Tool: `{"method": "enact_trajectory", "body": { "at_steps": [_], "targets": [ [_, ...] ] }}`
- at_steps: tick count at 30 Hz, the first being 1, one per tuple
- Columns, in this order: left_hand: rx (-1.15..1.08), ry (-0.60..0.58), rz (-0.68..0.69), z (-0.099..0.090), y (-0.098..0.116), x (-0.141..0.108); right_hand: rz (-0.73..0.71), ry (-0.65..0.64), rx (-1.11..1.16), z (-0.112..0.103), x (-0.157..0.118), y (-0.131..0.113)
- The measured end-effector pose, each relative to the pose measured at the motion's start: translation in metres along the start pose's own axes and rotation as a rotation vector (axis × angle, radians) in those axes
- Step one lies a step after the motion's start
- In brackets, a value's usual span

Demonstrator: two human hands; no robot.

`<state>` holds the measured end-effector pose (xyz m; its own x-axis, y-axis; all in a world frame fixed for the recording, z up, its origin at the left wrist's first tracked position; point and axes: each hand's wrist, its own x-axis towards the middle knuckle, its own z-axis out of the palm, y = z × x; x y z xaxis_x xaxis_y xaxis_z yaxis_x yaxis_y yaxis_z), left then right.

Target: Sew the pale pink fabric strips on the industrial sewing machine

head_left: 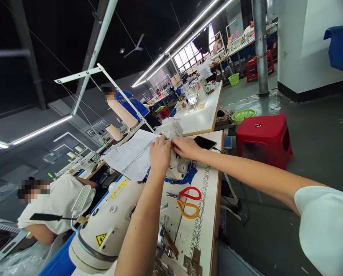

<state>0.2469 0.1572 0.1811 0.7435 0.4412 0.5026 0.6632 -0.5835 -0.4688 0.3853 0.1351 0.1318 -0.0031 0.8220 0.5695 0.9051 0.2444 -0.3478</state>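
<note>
Both of my hands meet at the far end of a white sewing machine [175, 169], close above it. My left hand [160, 154] has its fingers curled together. Beside it, the fingertips of my right hand [186, 148] are pinched, nearly touching the left ones. Whatever they grip is too small or hidden to make out. Printed paper sheets [131, 155] lie just left of my left hand. A dark phone [205, 143] rests right behind my right hand. Nearer me, scissors [185, 199] with one red and one orange handle lie on the tabletop.
A measuring scale [200, 214] runs along the table's right edge. Cones of thread [122, 115] stand beyond the papers. On the floor to the right are a red stool [263, 134] and a green basket [244, 114]. A person in white [58, 203] bends over at the left.
</note>
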Motion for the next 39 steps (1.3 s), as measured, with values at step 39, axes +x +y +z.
{"method": "enact_trajectory", "body": {
  "at_steps": [39],
  "targets": [
    [0.018, 0.051, 0.061, -0.009, 0.01, -0.011, -0.03, 0.027, -0.068, 0.011, -0.032, 0.01]
  ]
}}
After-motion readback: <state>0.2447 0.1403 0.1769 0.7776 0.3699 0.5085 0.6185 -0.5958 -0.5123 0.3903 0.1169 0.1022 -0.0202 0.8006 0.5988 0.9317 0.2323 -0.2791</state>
